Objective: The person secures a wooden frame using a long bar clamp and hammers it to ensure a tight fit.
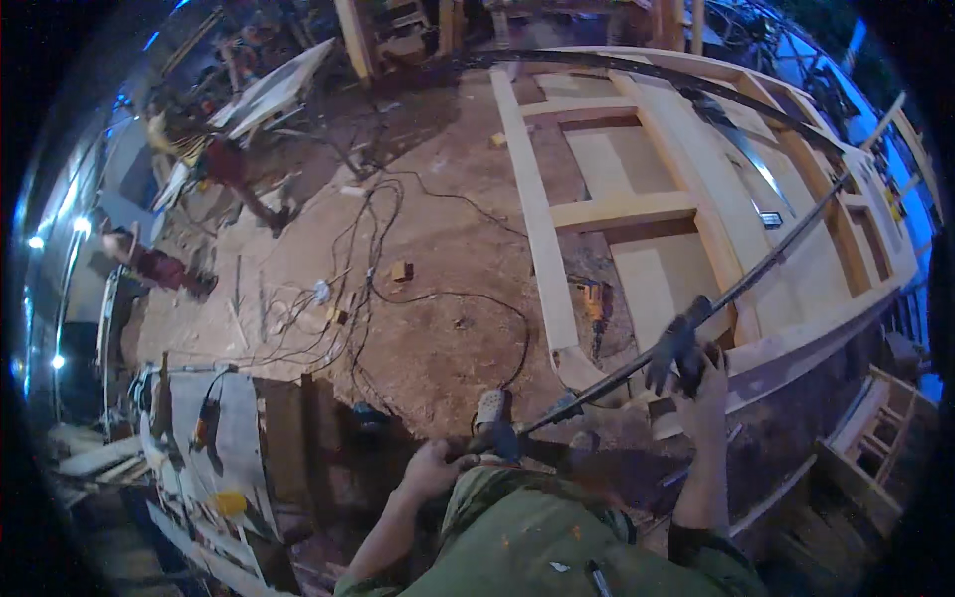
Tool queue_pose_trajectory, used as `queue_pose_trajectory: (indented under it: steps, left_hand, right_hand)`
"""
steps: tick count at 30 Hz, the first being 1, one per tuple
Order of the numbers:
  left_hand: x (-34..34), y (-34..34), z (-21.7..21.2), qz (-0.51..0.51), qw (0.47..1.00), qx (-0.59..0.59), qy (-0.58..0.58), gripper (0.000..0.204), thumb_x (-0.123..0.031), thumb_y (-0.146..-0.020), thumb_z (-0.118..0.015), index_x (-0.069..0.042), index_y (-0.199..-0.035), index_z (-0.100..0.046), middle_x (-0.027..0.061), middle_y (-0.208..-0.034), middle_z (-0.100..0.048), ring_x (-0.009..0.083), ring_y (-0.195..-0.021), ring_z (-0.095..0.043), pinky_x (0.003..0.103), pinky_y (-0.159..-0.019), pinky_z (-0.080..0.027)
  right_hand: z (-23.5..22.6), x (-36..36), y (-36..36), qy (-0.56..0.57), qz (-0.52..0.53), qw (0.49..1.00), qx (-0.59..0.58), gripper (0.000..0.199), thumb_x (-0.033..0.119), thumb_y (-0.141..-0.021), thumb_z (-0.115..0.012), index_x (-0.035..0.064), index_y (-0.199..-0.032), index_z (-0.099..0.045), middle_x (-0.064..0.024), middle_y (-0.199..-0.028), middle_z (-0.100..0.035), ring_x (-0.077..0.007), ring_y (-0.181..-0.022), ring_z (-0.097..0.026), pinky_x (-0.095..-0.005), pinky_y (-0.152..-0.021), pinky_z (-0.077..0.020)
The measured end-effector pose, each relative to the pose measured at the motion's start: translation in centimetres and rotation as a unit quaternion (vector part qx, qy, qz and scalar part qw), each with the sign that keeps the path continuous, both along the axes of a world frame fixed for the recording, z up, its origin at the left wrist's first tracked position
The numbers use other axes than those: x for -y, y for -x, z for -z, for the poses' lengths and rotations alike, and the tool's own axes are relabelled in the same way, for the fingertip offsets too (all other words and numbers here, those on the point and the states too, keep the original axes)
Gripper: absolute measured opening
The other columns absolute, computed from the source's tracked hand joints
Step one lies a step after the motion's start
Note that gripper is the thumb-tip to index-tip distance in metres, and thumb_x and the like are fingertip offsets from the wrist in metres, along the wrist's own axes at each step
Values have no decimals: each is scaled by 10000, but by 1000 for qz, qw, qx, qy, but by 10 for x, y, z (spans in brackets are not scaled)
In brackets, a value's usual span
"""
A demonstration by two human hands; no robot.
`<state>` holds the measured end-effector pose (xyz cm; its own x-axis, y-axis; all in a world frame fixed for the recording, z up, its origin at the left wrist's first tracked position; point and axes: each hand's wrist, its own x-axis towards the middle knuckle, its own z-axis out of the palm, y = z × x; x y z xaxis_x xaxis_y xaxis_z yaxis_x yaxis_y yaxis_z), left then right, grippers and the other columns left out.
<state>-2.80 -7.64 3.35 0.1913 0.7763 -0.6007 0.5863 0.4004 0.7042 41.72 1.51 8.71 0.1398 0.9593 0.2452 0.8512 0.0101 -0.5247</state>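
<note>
A person's right hand [704, 386] curls around a knobby dark fitting [676, 346] on a long, straight bar [771, 261] slanting across a pale, ladder-like timber frame [622, 211]; the left hand [435, 470] is at the bar's lower end, its grip too dim to tell. Positioning the bar appears underway, likely calling next for steady, two-handed control.

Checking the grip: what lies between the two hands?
In the head view, a stretch of the long dark bar slants between the left hand and the right hand.
</note>
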Motion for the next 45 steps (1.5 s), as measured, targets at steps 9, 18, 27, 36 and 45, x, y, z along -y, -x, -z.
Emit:
queue_pose_trajectory:
  steps: [9,18,27,36,45]
  left_hand:
    - [21,-24,-42,-110,897,-240,-353,95,-106,-782,-638,-16,-795,-607,159,-787,-620,391,-764,-616,452,-675,-506]
    - [-5,5,-63,40,906,-221,-359,95,-146,-728,-588,-53,-717,-601,115,-723,-578,341,-698,-584,416,-631,-489]
    - [-11,24,30,-434,820,-52,-369,285,-175,-928,-592,-77,-670,-520,37,-663,-530,173,-588,-549,319,-527,-420]
    - [-32,-20,-27,-604,661,428,-122,214,-227,-950,-563,-126,-771,-501,-16,-611,-462,98,-449,-397,264,-398,-305]
    - [-48,-26,-18,-630,715,282,-112,232,-222,-923,-566,-151,-723,-474,-39,-564,-418,90,-435,-371,254,-389,-274]
  right_hand:
    - [-29,-35,16,17,-183,978,97,448,136,-661,-730,89,-1096,-634,-97,-1328,-512,-375,-1335,-338,-471,-1094,-284]
    - [-20,-32,20,56,-183,973,129,511,65,-648,-672,60,-1153,-594,-98,-1296,-517,-377,-1345,-317,-470,-1105,-289]
    - [-16,-35,28,61,-166,974,138,492,33,-641,-655,3,-1128,-595,-147,-1277,-522,-394,-1343,-320,-505,-1108,-278]
    - [-17,-34,29,18,-159,978,137,497,34,-608,-663,-7,-1099,-597,-160,-1244,-533,-419,-1333,-326,-499,-1120,-275]
    - [-16,-35,28,33,-162,976,142,571,8,-575,-648,-20,-1142,-578,-183,-1257,-516,-443,-1318,-334,-501,-1111,-301]
